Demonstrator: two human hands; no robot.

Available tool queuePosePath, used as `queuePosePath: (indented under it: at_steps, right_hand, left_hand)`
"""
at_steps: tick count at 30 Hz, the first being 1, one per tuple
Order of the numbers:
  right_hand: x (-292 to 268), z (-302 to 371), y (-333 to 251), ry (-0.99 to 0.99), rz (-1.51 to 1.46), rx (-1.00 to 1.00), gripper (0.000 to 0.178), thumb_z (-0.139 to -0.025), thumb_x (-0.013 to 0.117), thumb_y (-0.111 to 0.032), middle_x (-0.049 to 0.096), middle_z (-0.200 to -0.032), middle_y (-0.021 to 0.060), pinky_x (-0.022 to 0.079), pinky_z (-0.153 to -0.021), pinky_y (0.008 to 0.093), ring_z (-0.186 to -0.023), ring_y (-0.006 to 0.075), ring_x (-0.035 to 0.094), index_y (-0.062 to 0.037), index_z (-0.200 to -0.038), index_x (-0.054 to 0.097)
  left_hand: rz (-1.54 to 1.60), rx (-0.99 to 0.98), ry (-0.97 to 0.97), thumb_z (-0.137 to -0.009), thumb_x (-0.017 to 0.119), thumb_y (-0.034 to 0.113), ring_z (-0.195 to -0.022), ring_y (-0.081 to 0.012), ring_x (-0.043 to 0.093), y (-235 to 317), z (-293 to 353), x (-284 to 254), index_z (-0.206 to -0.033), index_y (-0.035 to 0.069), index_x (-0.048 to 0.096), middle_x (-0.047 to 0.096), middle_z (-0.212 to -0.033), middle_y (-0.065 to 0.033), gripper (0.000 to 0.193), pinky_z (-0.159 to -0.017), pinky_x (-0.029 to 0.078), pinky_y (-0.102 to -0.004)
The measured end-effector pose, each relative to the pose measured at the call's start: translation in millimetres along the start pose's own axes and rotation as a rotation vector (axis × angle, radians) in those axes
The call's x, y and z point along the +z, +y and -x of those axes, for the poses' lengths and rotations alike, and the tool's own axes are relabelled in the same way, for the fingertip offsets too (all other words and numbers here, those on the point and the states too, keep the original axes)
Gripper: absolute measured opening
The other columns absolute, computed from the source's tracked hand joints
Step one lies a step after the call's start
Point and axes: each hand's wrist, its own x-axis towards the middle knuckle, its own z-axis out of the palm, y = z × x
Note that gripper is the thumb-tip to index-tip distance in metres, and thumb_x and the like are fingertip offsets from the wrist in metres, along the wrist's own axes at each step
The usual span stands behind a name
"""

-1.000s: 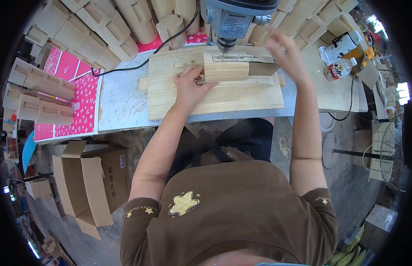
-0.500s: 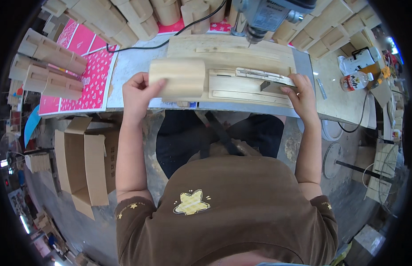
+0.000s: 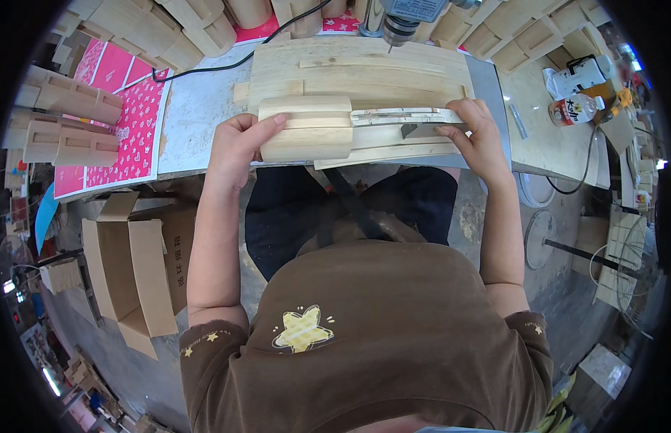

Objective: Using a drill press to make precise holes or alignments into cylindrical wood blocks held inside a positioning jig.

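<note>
I see the left hand (image 3: 236,148) curled on the near end of a smooth, pale, round wooden block (image 3: 306,144) with a long groove. Some fingers are hidden. Farther right, the right hand (image 3: 482,137) pinches a long strip (image 3: 400,116). Beyond both, the drill (image 3: 400,27) is cut off.

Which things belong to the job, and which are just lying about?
In the job:
- wooden cylinder, in left hand
- pale strip, in right hand
- likely the drill

Apparently lying about:
- plastic bottle
- cardboard box
</note>
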Motion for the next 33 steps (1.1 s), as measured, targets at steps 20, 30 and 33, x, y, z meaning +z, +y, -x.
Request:
queuePosePath:
  at_steps: [20, 30, 33]
  right_hand:
    - [12.3, -19.8, 29.9, 0.233, 0.114, 0.03, 0.033, -0.068, 0.073, -0.011, 0.06, -0.09, 0.0113, 0.042, -0.076, 0.038, -0.087, 0.0316, 0.052, -0.0025, -0.096, 0.059]
    - [32.4, -55.8, 29.6, 0.231, 0.026, 0.083, 0.035, -0.069, 0.074, -0.01, 0.062, -0.098, 0.0092, 0.042, -0.085, 0.0355, -0.099, 0.0281, 0.052, -0.0039, -0.101, 0.06]
    - [23.8, -58.3, 27.6, 0.307, -0.211, 0.067, 0.032, -0.072, 0.073, -0.01, 0.062, -0.099, 0.0062, 0.041, -0.087, 0.0343, -0.103, 0.0242, 0.051, -0.0048, -0.1, 0.06]
  left_hand:
    - [-0.66, 0.807, 0.053, -0.054, 0.083, 0.021, -0.098, -0.027, 0.051, -51.4, -28.4, 83.1, -0.118, 0.005, 0.055, 0.056, -0.1, -0.012, 0.071, -0.09, 0.038, -0.0401]
    - [-0.877, 0.821, 0.154, -0.058, 0.078, 0.029, -0.089, -0.0209, 0.049, -56.9, -68.7, 56.9, -0.11, 0.011, 0.063, 0.056, -0.082, 0.0007, 0.057, -0.085, 0.027, -0.0394]
    - [-0.882, 0.778, 0.103, -0.059, 0.077, 0.029, -0.086, -0.0201, 0.048, -52.5, -67.5, 55.4, -0.108, 0.009, 0.064, 0.055, -0.079, 0.0008, 0.054, -0.084, 0.027, -0.038]
